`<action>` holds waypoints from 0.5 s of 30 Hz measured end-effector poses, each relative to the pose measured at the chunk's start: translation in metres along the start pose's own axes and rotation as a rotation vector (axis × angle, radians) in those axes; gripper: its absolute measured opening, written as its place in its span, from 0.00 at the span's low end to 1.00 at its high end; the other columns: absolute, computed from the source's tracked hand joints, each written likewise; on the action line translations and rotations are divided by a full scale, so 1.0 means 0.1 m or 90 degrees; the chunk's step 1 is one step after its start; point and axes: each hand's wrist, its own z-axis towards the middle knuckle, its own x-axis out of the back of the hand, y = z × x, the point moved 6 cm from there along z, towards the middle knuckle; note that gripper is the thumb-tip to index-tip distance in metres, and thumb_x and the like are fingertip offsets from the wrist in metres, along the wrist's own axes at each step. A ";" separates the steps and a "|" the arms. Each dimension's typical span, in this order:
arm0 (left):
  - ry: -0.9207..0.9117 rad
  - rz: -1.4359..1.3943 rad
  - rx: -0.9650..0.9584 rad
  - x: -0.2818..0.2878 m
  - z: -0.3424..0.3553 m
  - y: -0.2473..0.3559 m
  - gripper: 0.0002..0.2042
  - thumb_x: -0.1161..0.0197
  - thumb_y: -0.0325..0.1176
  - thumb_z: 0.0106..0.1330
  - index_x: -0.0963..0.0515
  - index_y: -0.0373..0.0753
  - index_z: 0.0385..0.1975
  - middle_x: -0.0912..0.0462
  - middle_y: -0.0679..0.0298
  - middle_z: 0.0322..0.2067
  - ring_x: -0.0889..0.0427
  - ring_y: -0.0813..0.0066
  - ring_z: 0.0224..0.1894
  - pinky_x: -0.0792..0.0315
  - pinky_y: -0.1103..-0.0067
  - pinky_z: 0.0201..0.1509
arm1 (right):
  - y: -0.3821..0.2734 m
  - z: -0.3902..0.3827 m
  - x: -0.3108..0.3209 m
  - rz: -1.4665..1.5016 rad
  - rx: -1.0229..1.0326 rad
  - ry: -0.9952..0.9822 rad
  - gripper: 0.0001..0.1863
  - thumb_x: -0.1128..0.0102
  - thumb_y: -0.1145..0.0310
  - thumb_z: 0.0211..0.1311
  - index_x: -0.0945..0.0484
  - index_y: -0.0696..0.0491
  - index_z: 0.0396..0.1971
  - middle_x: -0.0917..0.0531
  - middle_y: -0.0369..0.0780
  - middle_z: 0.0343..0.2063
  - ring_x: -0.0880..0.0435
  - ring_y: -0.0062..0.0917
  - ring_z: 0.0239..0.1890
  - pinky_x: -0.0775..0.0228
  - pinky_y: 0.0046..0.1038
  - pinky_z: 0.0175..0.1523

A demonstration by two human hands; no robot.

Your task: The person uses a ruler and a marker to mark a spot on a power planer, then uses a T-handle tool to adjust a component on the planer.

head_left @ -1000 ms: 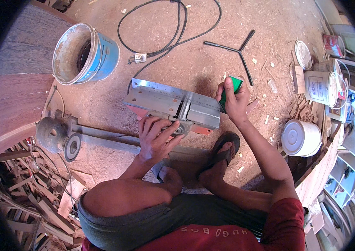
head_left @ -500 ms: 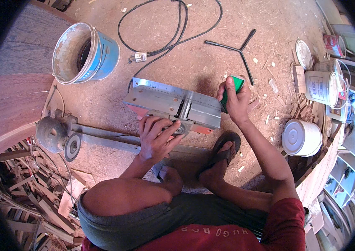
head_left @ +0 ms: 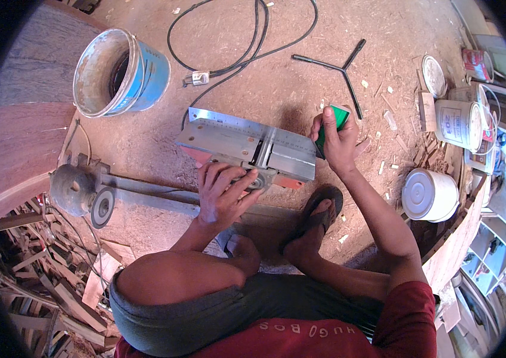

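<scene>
An electric hand planer (head_left: 217, 141) lies sole up in front of me, with its metal sole and the crosswise cutter slot showing. My left hand (head_left: 223, 192) grips its near side, fingers curled by the round part below the slot. In my right hand (head_left: 342, 146) is the green handle of a try square (head_left: 335, 119), with the thumb on top. The square's ruled steel blade stands along the far edge of the sole, reaching from the right hand past the planer's left end. Its contact with the sole is hard to make out.
Left are a blue bucket (head_left: 152, 80) and a bench grinder (head_left: 102, 207) beside scrap wood (head_left: 44, 280). Beyond the planer lie a coiled black cable (head_left: 256, 56) and a three-armed black wrench (head_left: 343, 70). White buckets (head_left: 429, 197) line the right. My sandalled foot (head_left: 318, 221) is close below.
Almost nothing differs. Both hands keep their holds, and the planer and square stay in nearly the same place.
</scene>
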 end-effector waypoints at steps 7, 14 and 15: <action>0.006 -0.004 0.003 -0.01 -0.01 -0.01 0.28 0.17 0.37 0.42 0.15 0.46 0.49 0.20 0.68 0.42 0.23 0.63 0.49 0.34 0.60 0.57 | 0.00 0.02 0.01 0.006 -0.028 0.007 0.12 0.46 0.61 0.80 0.31 0.54 0.40 0.20 0.39 0.23 0.22 0.19 0.21 0.27 0.23 0.28; 0.019 0.003 0.000 -0.01 -0.03 -0.02 0.28 0.17 0.37 0.41 0.14 0.46 0.48 0.19 0.69 0.41 0.23 0.63 0.49 0.34 0.60 0.59 | -0.45 -0.01 -0.08 0.009 -0.006 -0.005 0.14 0.50 0.58 0.82 0.33 0.54 0.40 0.20 0.41 0.21 0.21 0.21 0.20 0.27 0.25 0.29; 0.017 0.006 0.000 -0.01 -0.03 -0.02 0.28 0.17 0.37 0.41 0.14 0.46 0.48 0.19 0.69 0.41 0.23 0.63 0.49 0.34 0.60 0.59 | -0.46 -0.04 -0.09 0.008 0.000 -0.019 0.13 0.50 0.59 0.82 0.33 0.54 0.40 0.20 0.41 0.21 0.21 0.21 0.20 0.27 0.25 0.29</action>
